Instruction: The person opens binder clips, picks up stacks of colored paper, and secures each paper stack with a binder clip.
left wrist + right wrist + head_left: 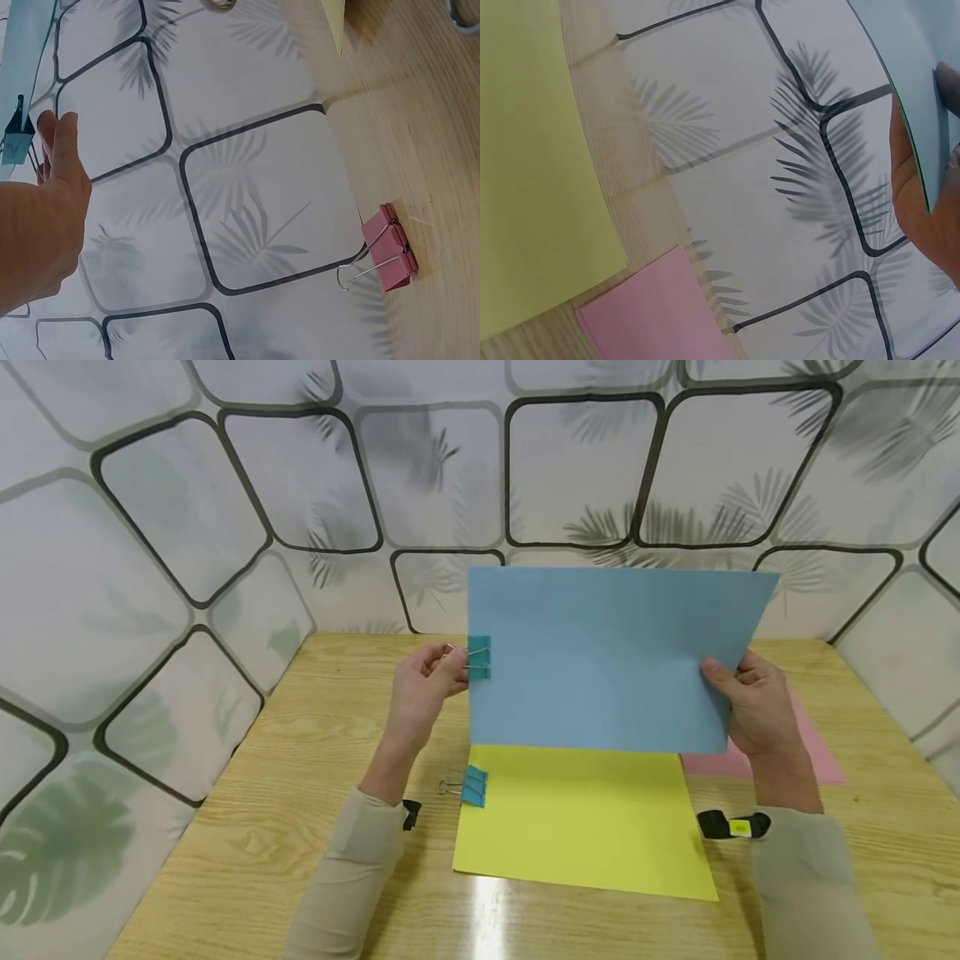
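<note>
A blue sheet of paper [600, 652] is held up above the table, broad side facing me. At its left edge sits a teal binder clip [478, 657], whose wire handles my left hand [427, 681] pinches between thumb and fingers; the clip also shows in the left wrist view [16, 146]. My right hand [761, 706] grips the sheet's right edge, thumb in front and fingers behind. Below lies a yellow sheet [585, 827] with a blue binder clip [474, 786] on its left edge. The blue sheet hides the yellow sheet's far part.
A pink sheet [813, 743] lies at the right, partly behind the right hand and blue sheet. In the left wrist view a red binder clip [390, 247] stands on the wooden table [420, 135]. A patterned wall covering [585, 468] rises behind the table.
</note>
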The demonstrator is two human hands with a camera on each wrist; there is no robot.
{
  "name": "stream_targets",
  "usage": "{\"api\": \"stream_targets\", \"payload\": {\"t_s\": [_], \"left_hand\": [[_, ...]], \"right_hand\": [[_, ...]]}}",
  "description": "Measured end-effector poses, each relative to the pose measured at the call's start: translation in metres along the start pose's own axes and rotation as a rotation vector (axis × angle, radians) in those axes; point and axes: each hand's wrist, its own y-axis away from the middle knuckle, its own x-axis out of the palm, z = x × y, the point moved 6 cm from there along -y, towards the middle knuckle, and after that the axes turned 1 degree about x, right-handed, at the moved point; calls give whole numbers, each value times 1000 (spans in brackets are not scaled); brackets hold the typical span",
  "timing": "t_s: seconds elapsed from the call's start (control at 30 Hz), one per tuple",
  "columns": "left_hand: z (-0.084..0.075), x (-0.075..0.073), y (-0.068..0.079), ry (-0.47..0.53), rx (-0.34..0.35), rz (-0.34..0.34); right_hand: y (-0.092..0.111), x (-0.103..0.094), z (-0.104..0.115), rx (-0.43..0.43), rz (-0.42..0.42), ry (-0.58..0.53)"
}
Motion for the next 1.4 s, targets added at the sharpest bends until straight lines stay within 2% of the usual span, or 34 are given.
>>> {"api": "stream_targets", "payload": {"t_s": [0.3, 0.5, 0.6, 0.77, 1.03, 1.27, 1.4], "left_hand": [[-1, -8, 0, -143, -6, 88], [-1, -10, 0, -174, -43, 132], [-1, -13, 0, -166, -60, 135], [2, -16, -1, -148, -94, 103], [21, -10, -9, -84, -209, 72], [23, -14, -21, -149, -245, 67], [22, -14, -24, -176, -274, 77]], "right_hand": [[1, -1, -1, 37, 13, -5], [0, 0, -2, 61, 25, -16], [-1, 2, -3, 71, 33, -19], [-3, 5, -7, 108, 38, 7], [1, -6, -15, 171, 36, 126], [-12, -3, -17, 255, 127, 330], [-17, -1, -19, 309, 135, 396]]}}
